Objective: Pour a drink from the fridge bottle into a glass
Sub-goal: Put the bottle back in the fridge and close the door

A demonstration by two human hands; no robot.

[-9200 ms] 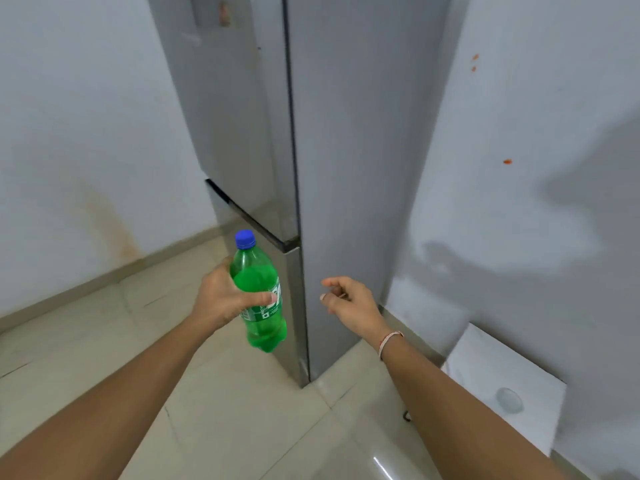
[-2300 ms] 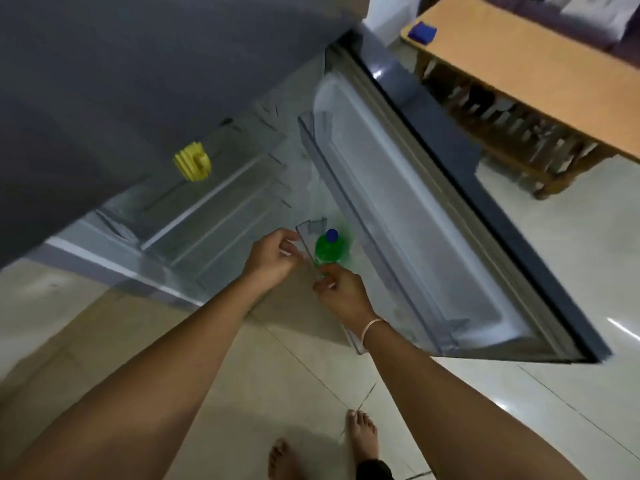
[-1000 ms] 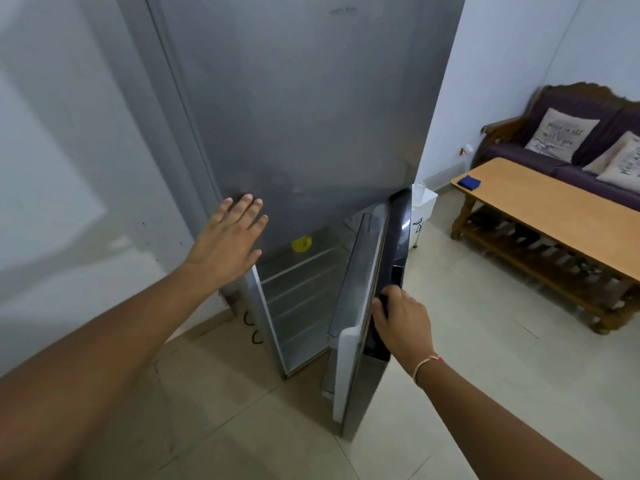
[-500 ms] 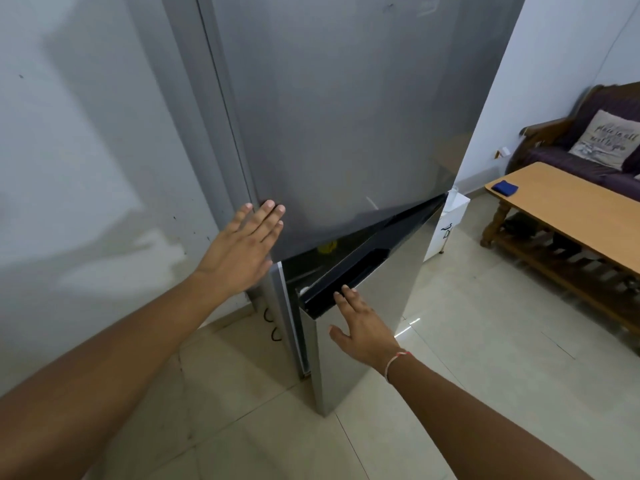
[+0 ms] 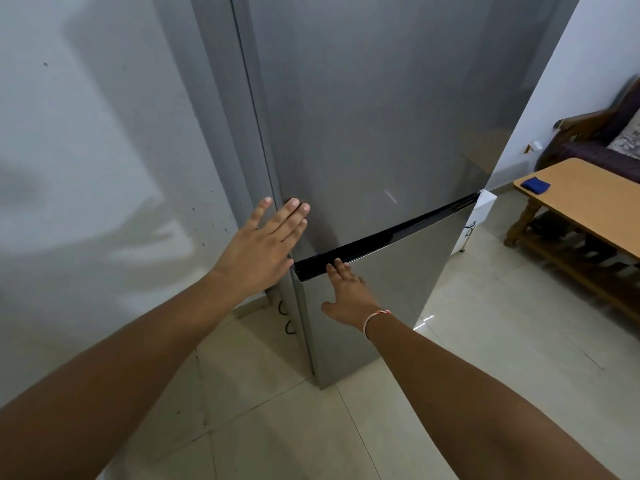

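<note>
A tall grey fridge [image 5: 374, 116] stands in front of me with both doors closed. My left hand [image 5: 263, 244] lies flat with straight fingers against the left edge of the upper door. My right hand [image 5: 346, 296] presses flat on the lower door [image 5: 391, 289], its fingertips at the black handle strip [image 5: 388, 237]. Neither hand holds anything. The green bottle and a glass are not in view.
A white wall [image 5: 86, 168] runs along the left of the fridge. At the right stand a wooden table [image 5: 588, 202] with a blue cloth [image 5: 535, 185] on it and a dark sofa [image 5: 602, 140] behind. Pale floor tiles [image 5: 485, 341] spread below.
The lower fridge door has swung fully closed under my right hand. My left hand has stayed flat on the fridge's upper door. Earlier the bottle went into the door shelf.
</note>
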